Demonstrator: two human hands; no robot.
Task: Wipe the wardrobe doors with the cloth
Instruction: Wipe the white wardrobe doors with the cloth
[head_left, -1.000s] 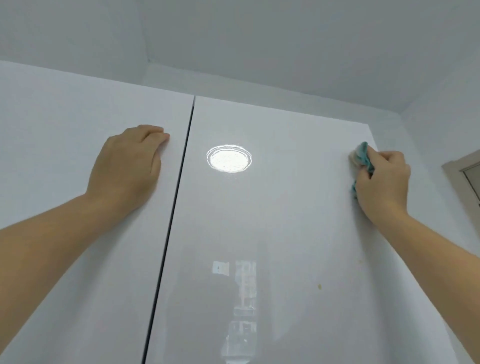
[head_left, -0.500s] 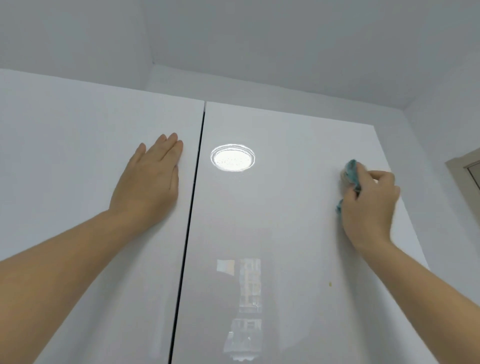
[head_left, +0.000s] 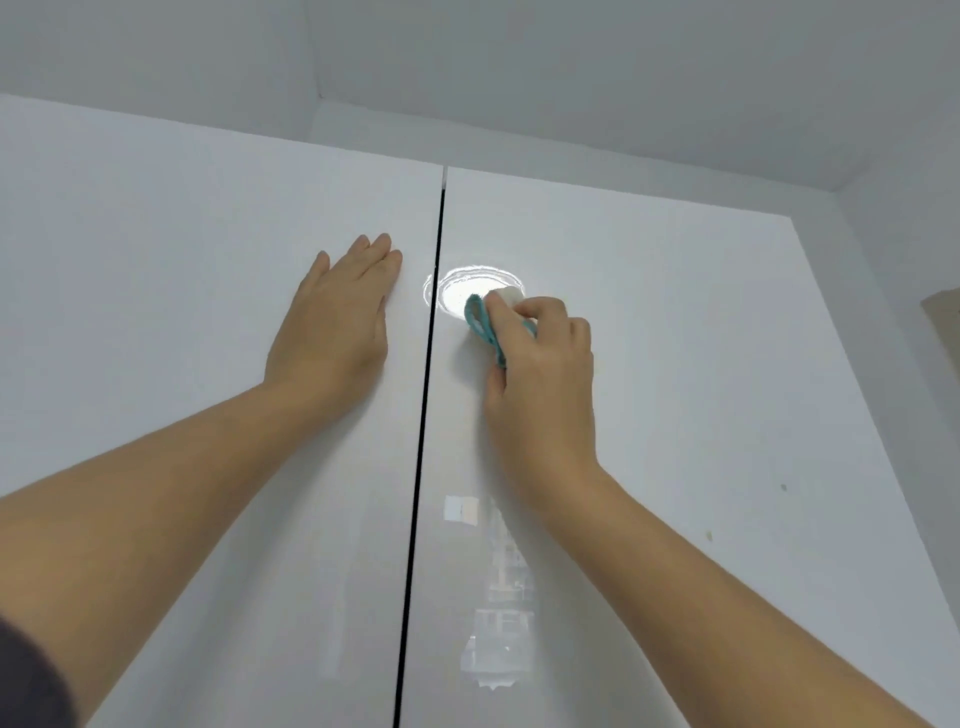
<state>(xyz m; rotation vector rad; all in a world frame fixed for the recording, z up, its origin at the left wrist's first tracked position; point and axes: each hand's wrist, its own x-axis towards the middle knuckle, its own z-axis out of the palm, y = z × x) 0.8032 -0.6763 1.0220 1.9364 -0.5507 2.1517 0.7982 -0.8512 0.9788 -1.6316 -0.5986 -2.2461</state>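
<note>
Left hand (head_left: 337, 317) flat on left door (head_left: 156, 312); right hand (head_left: 545, 364) grips cloth (head_left: 480, 319).

Left hand (head_left: 332, 317) spread flat, right hand (head_left: 543, 379) curled in a grip, both raised.

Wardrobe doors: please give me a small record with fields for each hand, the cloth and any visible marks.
left hand: flat, fingers straight, resting on the left door beside the gap
right hand: grips the cloth against the right door
cloth: teal and white, bunched, at the lamp reflection
marks: two small spots on the right door, toward its right edge
</note>
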